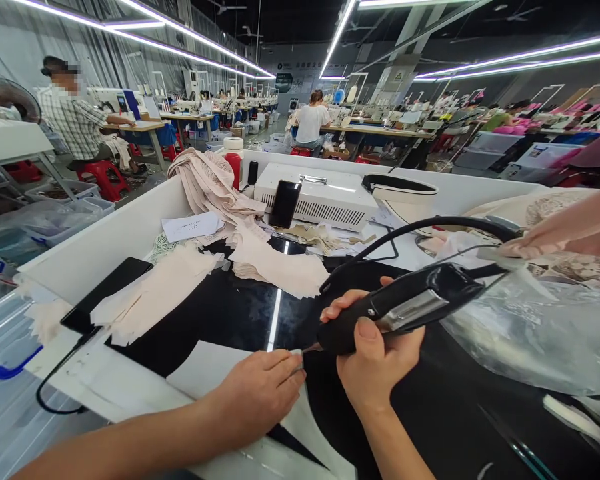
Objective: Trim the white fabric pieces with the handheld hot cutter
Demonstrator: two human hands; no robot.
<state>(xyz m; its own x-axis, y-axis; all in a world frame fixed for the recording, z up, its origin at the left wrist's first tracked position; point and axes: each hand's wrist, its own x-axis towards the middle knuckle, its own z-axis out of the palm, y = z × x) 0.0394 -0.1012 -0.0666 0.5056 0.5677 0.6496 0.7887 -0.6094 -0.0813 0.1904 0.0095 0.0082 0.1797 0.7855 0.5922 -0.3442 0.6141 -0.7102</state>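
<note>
My right hand (373,357) is wrapped round a black hand-held cutting tool (405,307) whose thin tip points down to the left at the work surface. A black cable (420,227) loops from the tool's rear. My left hand (260,393) lies palm down with its fingers together, pressing a white sheet (205,373) on the glossy black worktop (230,313), fingertips right beside the tool's tip. Stacks of pale pink fabric pieces (155,290) lie further back on the left.
A black phone (105,293) lies at the left, another (285,203) leans on a white machine box (325,193). Another person's arm (570,230) reaches in at the right above a clear plastic bag (530,327). Seated workers and sewing tables fill the hall behind.
</note>
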